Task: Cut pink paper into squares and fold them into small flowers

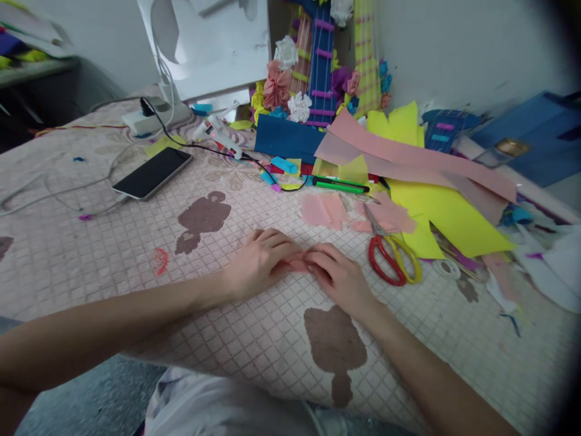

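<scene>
Left hand [258, 263] and right hand [340, 278] pinch a small pink paper piece [297, 264] at the tablecloth [254, 333], near the scissors [380, 231] – apparently a folding or shaping step – the next move likely calling for light, even fingertip pressure.

Both hands [262, 261] [339, 280] pinch a small pink paper piece [297, 263] above the patterned tablecloth [254, 330].

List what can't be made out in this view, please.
- Head view: small pink paper piece, its full shape covered by the fingers of the left hand and right hand.
- Head view: tall blue guitar-shaped craft, top cut off by upper edge.
- Head view: slim green-and-black tool, any markings too small and blurred.
</scene>
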A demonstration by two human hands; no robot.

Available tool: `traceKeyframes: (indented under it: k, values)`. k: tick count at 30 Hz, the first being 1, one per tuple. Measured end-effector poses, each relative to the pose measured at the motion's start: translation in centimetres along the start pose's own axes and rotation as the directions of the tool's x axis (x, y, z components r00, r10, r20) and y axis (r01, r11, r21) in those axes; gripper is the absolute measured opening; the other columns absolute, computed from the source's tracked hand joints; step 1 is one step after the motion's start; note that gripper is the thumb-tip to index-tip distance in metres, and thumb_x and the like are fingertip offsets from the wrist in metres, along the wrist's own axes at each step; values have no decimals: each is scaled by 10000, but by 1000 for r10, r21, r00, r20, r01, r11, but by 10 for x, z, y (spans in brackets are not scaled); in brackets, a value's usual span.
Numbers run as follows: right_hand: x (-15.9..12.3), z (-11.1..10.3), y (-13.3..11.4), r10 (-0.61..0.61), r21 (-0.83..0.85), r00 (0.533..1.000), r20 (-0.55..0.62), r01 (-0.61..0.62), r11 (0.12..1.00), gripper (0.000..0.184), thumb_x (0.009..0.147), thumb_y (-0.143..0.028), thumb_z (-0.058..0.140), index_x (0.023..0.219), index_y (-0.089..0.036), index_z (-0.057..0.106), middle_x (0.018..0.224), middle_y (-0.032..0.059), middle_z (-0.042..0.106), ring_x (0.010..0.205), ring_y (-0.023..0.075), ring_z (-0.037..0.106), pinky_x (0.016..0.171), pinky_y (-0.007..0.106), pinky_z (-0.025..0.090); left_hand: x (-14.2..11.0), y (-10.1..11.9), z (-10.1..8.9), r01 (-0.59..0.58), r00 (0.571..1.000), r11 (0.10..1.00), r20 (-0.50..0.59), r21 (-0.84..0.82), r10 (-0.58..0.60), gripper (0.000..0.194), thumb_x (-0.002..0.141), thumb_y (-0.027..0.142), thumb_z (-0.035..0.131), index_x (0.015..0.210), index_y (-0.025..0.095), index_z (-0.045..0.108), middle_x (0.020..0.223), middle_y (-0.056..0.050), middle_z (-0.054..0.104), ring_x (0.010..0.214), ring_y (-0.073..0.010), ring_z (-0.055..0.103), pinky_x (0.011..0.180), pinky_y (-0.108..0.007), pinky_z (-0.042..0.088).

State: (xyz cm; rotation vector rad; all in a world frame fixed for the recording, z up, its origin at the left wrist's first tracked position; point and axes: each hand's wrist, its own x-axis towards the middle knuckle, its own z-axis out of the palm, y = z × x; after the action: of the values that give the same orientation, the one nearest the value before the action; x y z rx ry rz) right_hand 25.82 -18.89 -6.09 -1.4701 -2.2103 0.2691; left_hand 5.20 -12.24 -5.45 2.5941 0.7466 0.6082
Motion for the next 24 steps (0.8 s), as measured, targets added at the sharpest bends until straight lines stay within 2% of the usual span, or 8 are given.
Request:
traceKeyframes:
  k: [4,7,12,15,20,24]
  values:
    - [-2,-5,2,-92,-2,994,62,93,996,168,903,-216,490,1003,-224,626,1111,64,609,930,162,624,719,274,538,2,-3,1,-22,1000,999,8,-29,22,137,879,209,543,919,230,673,1013,-18,653,987,-187,530,834,-344,356]
    - [-4,-9,3,-169,-70,982,86,175,982,178,890,-258,523,1030,-216,624,1131,73,616,938,182,630,708,294,546,0,-4,0,-48,999,998,21,-30,48,146,881,233,534,900,217,679,1003,-37,650,970,-191,534,842,-357,367]
    - [-5,-10,4,-244,-147,965,92,256,956,247,911,-156,438,1059,-210,629,1119,81,647,1002,192,626,795,325,548,-1,-5,-5,-115,990,993,82,-26,117,167,822,335,621,885,185,654,1059,-60,631,1029,-224,521,897,-380,386]
    - [-5,-7,5,-229,-129,971,69,237,963,247,909,-143,436,1064,-206,618,1119,79,650,991,187,629,799,324,543,-2,-6,-5,-147,984,989,98,0,147,166,877,288,549,956,180,647,1071,-61,641,1020,-214,544,906,-376,399]
    - [-2,-3,7,-100,56,994,-33,102,993,196,914,-150,428,989,-203,601,1007,56,656,902,153,630,782,290,524,-2,-7,-3,-146,988,989,47,-25,147,218,920,212,449,1010,184,646,1043,-59,661,996,-188,576,898,-358,432]
    - [2,-4,6,-60,105,998,10,59,993,129,907,-230,486,988,-211,584,986,53,636,869,157,615,744,280,507,2,-6,-2,-85,996,992,10,-96,86,198,886,158,468,942,166,658,946,-59,655,909,-172,586,833,-329,459]
